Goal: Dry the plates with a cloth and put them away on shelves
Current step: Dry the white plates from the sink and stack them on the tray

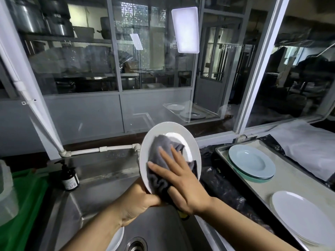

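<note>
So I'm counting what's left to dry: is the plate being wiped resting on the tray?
No, the left hand holds the white plate upright over the sink, apart from the tray.

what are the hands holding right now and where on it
Left hand grips the white plate at its lower rim; right hand presses the grey cloth flat against its face.

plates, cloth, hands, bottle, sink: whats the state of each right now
white plate: held on edge above the sink, being wiped
grey cloth: bunched against the plate's face
left hand: grips the plate's lower rim
right hand: fingers straight, pressing the cloth
blue plates: stacked flat on the tray
white plates: stacked flat on the tray
pump bottle: upright beside the sink
sink: drain unplugged, another plate inside
</note>
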Action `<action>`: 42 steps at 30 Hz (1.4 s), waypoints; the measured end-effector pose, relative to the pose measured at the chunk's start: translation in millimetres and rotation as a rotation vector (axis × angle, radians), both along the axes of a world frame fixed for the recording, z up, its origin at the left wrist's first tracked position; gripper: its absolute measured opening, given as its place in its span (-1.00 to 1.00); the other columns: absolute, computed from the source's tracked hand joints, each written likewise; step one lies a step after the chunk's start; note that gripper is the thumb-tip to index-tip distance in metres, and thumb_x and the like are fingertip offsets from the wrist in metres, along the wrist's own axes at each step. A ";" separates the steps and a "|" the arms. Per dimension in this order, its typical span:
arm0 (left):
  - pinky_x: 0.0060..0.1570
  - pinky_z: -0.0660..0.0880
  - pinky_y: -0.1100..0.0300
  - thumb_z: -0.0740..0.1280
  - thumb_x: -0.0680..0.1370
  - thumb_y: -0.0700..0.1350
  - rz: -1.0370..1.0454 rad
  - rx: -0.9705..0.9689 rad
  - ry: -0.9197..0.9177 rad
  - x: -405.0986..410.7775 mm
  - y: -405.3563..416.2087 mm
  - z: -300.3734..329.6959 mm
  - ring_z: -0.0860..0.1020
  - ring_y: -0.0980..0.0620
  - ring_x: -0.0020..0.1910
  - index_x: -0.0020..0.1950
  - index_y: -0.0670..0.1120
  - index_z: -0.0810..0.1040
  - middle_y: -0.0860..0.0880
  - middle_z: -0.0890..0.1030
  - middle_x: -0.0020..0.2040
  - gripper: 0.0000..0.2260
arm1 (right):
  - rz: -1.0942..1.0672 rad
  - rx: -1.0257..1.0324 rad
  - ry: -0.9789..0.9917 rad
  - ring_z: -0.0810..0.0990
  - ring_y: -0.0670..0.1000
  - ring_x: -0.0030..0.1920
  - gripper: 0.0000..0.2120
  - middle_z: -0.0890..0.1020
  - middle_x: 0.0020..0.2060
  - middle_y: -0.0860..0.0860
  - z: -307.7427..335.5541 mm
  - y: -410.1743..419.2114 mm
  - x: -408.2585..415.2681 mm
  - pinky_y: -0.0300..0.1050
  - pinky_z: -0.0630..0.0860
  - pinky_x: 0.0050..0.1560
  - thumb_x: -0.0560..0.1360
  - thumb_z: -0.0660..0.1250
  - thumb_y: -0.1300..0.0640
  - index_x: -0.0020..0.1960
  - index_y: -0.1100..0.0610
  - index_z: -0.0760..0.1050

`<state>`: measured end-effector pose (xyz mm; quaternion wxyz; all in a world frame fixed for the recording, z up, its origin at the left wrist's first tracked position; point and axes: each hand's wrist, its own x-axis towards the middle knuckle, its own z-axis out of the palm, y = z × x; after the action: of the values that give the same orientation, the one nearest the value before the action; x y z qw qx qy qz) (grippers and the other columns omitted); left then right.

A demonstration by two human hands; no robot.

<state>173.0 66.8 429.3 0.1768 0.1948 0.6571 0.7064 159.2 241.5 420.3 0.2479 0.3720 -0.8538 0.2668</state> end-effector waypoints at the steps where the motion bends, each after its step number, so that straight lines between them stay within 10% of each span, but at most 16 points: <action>1: 0.18 0.54 -0.04 0.43 0.36 -0.52 -0.014 -0.016 0.029 0.1 1.6 0.4 0.58 -0.08 0.23 0.33 -0.09 0.47 -0.09 0.62 0.23 -0.38 | 0.031 0.006 0.005 -0.08 0.24 0.57 -0.44 0.12 0.57 0.13 2.7 -5.4 0.3 0.37 -0.06 0.48 0.53 0.02 -0.01 0.50 0.11 0.30; 13: -0.21 0.59 0.18 0.40 0.23 -0.35 0.098 -0.039 -0.111 4.0 -2.8 -1.7 0.65 0.00 -0.21 0.04 -0.20 0.57 -0.13 0.70 -0.18 -0.61 | -0.272 0.128 0.052 -0.16 0.14 0.58 -0.38 0.02 0.59 -0.03 24.2 25.6 -46.4 0.37 -0.02 0.47 0.48 0.03 -0.02 0.56 -0.12 0.15; 25: 0.09 0.59 -0.06 0.54 0.30 -0.31 0.167 0.072 -0.158 -3.0 0.7 0.6 0.63 -0.22 0.10 0.18 -0.22 0.58 -0.25 0.66 0.09 -0.54 | -0.133 0.042 -0.100 -0.07 0.17 0.58 -0.37 0.00 0.59 0.06 -32.7 26.8 7.5 0.33 0.01 0.49 0.52 0.08 -0.03 0.58 -0.01 0.10; 31: 0.27 0.41 -0.23 0.26 0.58 0.05 0.081 0.173 -0.148 1.4 13.3 5.1 0.54 -0.17 0.27 0.37 -0.02 0.50 -0.14 0.59 0.27 -0.63 | -0.118 -0.044 -0.016 0.00 0.12 0.58 -0.30 0.09 0.58 0.07 -33.1 4.8 16.3 0.18 0.11 0.52 0.51 0.35 -0.05 0.56 0.05 0.16; 42: 0.09 0.54 0.25 -0.08 0.54 0.28 0.044 0.083 -0.037 -2.0 29.8 0.9 0.57 0.08 0.23 0.32 0.06 0.49 0.01 0.63 0.22 -0.44 | -0.338 -0.077 0.203 0.57 0.12 0.22 -0.48 0.52 0.34 0.13 -23.6 -5.1 16.4 -0.02 0.63 -0.07 0.44 0.21 0.12 0.41 0.05 0.40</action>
<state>170.9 96.6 430.1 0.1650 0.1742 0.6278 0.7405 175.5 236.4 396.7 0.3879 0.2385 -0.8640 0.2149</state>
